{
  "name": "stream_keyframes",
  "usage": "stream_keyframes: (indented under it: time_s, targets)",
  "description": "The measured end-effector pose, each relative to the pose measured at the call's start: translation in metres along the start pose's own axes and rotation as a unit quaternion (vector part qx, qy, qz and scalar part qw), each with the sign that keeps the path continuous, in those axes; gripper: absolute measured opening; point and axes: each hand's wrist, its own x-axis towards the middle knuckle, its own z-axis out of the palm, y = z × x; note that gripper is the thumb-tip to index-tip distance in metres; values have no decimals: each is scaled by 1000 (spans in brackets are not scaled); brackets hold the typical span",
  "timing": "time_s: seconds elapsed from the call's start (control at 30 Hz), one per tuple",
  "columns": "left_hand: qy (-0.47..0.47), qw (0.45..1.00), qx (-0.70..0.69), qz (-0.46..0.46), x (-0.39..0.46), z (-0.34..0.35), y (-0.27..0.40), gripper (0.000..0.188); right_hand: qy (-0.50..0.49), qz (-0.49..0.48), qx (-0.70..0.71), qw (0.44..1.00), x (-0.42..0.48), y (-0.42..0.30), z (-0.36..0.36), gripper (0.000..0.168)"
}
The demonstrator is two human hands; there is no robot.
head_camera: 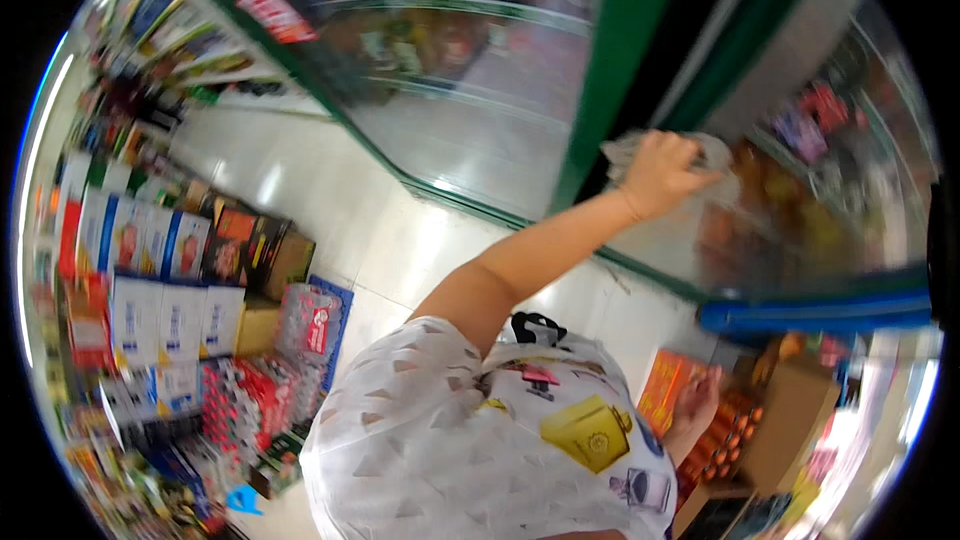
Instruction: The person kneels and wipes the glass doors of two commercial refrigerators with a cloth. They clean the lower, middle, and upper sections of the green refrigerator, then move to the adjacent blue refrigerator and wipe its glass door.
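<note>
My left hand point(661, 174) is raised at the end of my outstretched arm, its fingers closed on a crumpled pale cloth point(630, 154) against the glass door point(675, 240) of a green-framed display cabinet. Part of the cloth bunches out on both sides of the hand. Low on the right, my right hand point(697, 401) hangs beside my body, above an orange box point(664, 386); its fingers are blurred, and whether they are closed is unclear. Behind the glass, shelves hold packaged goods point(810, 124), blurred.
Stacked white cartons point(161, 319) and shrink-wrapped drink packs point(307, 322) stand on the left. A second glass panel point(480, 135) with a green frame angles across the upper middle. A blue bar point(817, 313) and an open cardboard box point(787, 420) are at right. Pale floor tiles point(390, 255) run between.
</note>
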Motion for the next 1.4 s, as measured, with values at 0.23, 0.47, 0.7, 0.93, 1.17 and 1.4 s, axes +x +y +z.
stream_keyframes:
  time_s: [0.23, 0.47, 0.7, 0.93, 1.17, 1.4]
  targets:
    - [-298, 944, 55, -132, -113, 4, -16, 35, 20, 3, 68, 997, -9, -9, 10, 27]
    - [-268, 952, -9, -149, -102, -27, -24, 47, 57, -9, 81, 995, -17, -5, -12, 29]
    - [-112, 988, -46, -101, -25, -66, -4, 49, 59, 31, 116, 991, -8, 0, -15, 27]
    - [124, 990, -9, 59, 115, -60, -12, 42, 13, 15, 100, 995, 10, -8, 12, 28]
    - [6, 999, 33, 34, 33, -25, -27, 58, 28, 33, 112, 993, 14, -2, 5, 25]
    - [-213, 972, 94, 39, -78, -4, -33, 56, 43, 28, 129, 990, 10, -5, -6, 26]
